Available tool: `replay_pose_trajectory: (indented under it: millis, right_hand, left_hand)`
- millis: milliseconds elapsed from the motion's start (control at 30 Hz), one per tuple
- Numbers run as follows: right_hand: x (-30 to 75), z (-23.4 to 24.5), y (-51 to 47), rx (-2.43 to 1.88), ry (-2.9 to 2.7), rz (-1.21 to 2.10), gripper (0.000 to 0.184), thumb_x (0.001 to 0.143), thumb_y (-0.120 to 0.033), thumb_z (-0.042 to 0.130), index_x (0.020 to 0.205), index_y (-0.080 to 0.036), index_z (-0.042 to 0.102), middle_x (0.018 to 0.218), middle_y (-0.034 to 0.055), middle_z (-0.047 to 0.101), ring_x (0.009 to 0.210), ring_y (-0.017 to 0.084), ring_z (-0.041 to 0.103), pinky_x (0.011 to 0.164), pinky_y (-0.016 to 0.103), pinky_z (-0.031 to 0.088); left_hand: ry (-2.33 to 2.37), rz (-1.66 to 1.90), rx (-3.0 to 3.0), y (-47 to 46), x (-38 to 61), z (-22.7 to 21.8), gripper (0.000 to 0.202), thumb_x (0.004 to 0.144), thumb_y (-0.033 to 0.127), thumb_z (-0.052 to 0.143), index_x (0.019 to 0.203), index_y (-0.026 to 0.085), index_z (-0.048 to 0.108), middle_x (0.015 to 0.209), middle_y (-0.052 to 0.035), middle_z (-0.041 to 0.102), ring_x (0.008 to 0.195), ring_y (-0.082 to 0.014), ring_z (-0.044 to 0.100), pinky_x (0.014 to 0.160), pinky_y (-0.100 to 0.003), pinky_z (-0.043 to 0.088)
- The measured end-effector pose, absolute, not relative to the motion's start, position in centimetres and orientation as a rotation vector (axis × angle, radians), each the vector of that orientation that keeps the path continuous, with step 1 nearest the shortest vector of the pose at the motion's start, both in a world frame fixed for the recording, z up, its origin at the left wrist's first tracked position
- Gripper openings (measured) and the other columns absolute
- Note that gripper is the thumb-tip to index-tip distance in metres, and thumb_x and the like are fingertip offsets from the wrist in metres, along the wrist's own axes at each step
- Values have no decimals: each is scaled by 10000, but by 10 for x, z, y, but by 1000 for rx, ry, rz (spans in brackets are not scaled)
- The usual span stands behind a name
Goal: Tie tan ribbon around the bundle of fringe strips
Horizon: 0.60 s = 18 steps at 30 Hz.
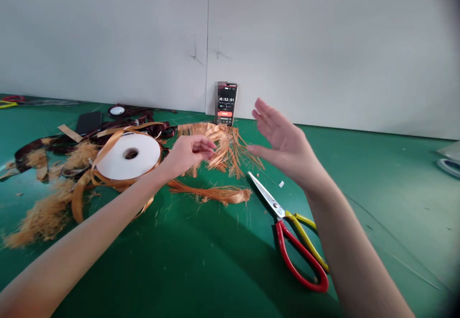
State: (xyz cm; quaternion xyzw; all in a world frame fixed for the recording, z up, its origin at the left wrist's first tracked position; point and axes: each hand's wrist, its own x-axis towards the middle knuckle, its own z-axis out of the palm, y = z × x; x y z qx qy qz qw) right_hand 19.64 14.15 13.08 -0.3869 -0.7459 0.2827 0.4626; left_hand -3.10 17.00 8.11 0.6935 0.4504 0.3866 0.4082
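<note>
My left hand [190, 154] is closed, its fingertips pressed together in front of a heap of frayed orange ribbon [226, 140]. Whether anything is pinched there, I cannot make out. To the right, my right hand [283, 143] is open above the table, fingers stretched out and thumb apart. Below the hands lies a bundle of orange fibres [212, 193]. Scissors with one red and one yellow handle [278, 210] rest beneath my right hand, blades pointing away. A white spool of orange ribbon [111, 167] lies flat beside my left wrist.
A phone showing a timer [227, 103] leans against the white wall [305, 44]. At the left are dark brown ribbon [30, 152], fluffy orange threads [45, 217] and a dark flat object [88, 122]. Another pair of scissors [21, 101] lies far left on the green table [201, 270].
</note>
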Motion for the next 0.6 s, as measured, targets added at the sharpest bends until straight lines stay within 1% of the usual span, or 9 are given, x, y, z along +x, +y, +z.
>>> replay_pose_trajectory:
  millis: [67, 133, 167, 200, 300, 367, 433, 500, 600]
  right_hand:
    - [197, 123, 146, -1088, -1971, 240, 425, 719, -136, 637, 1136, -217, 631, 1554, 55, 335, 1426, 258, 328, 1176, 492, 243]
    - [196, 118, 148, -1150, -1985, -32, 53, 766, -190, 660, 819, -191, 665, 1509, 109, 411, 1397, 291, 375, 1162, 498, 259]
    - [195, 118, 148, -1163, -1946, -54, 92, 807, -241, 647, 729, -193, 641, 1463, 130, 476, 1365, 292, 424, 1142, 488, 297]
    - [192, 118, 147, -1173, -1891, 4, 180, 853, -296, 613, 703, -198, 633, 1408, 136, 542, 1326, 282, 475, 1119, 474, 337]
    - [184, 126, 140, -1075, -1648, 452, 359, 949, -422, 454, 705, -229, 633, 1194, 81, 696, 1207, 237, 589, 1039, 441, 435]
    - [180, 133, 134, -926, -1506, 780, 465, 959, -488, 393, 600, -240, 553, 1064, 55, 729, 1133, 224, 635, 960, 412, 494]
    - [178, 138, 130, -856, -1446, 1010, 540, 951, -547, 362, 519, -239, 462, 887, 66, 729, 1004, 215, 681, 796, 353, 542]
    - [178, 141, 129, -946, -1463, 1107, 534, 935, -590, 365, 574, -239, 542, 707, 63, 683, 822, 201, 690, 625, 311, 508]
    - [181, 139, 130, -1281, -1561, 1045, 541, 894, -642, 417, 766, -190, 685, 649, 63, 658, 681, 177, 629, 562, 298, 439]
  left_hand:
    - [1133, 968, 1763, 169, -32, 86, 126, 722, 215, 700, 835, 169, 667, 829, -71, 759, 799, -196, 735, 823, -362, 592]
    - [1138, 962, 1774, 168, -33, 88, 128, 725, 208, 698, 843, 167, 668, 840, -74, 761, 811, -193, 734, 828, -357, 590]
    - [1144, 961, 1777, 168, -33, 89, 129, 727, 207, 696, 846, 165, 667, 844, -77, 761, 813, -193, 734, 828, -356, 590]
    - [1152, 965, 1778, 168, -33, 89, 129, 731, 208, 693, 849, 163, 666, 850, -81, 762, 814, -193, 734, 831, -356, 589]
    - [1183, 982, 1784, 170, -35, 89, 124, 738, 212, 685, 850, 162, 664, 865, -92, 762, 822, -201, 735, 836, -360, 586]
    - [1204, 995, 1791, 171, -37, 90, 122, 740, 210, 683, 851, 162, 666, 872, -95, 762, 827, -208, 735, 835, -364, 585]
    - [1223, 1007, 1799, 170, -38, 93, 126, 741, 209, 687, 854, 156, 670, 880, -101, 760, 833, -212, 732, 838, -364, 581]
    - [1236, 1021, 1808, 169, -40, 96, 130, 751, 214, 687, 863, 149, 675, 896, -106, 757, 844, -210, 729, 842, -355, 576]
    - [1240, 1051, 1818, 167, -42, 102, 141, 771, 231, 681, 886, 150, 676, 907, -96, 755, 850, -201, 723, 837, -345, 574]
